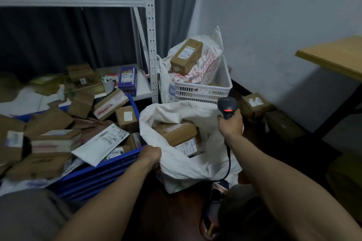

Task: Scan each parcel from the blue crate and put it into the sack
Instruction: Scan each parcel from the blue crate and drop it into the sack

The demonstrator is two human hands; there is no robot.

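Nearest, the left hand (151,155) grips the rim of the sack (188,164), its fingers curled over a bunched fold of the cloth. The sack is white, woven and crumpled, and stands on the dark floor with its mouth gaping. Inside lie brown cardboard boxes (175,132), the lower one bearing a printed white label. A thin black cable (228,160) trails down across the sack's right side.

Touching the sack's left side is the blue crate (98,172) — ribbed plastic, straight-walled — heaped with parcels. A flat white mailer (101,143) lies slantwise on top near the front corner. Around it, squat brown cartons (125,116), some taped and some labelled, are tumbled at all angles.

Past the sack's mouth the right hand (231,125) holds the scanner (227,106), fingers wrapped tight round its handle. The rounded black head stands upright, with a red bar glowing on its face.

Behind that sits a white crate (203,92) with slotted walls. It holds a white bag printed in red (211,62), and an oblong brown box (186,55) rests tilted on top. To its left rises a white metal rack (150,25) with punched uprights, and its low shelf carries more cartons and a purple box (128,80). A labelled carton (254,103) lies on the floor by the pale wall. At far right, a table (337,58) with a flat wood-coloured top juts in.
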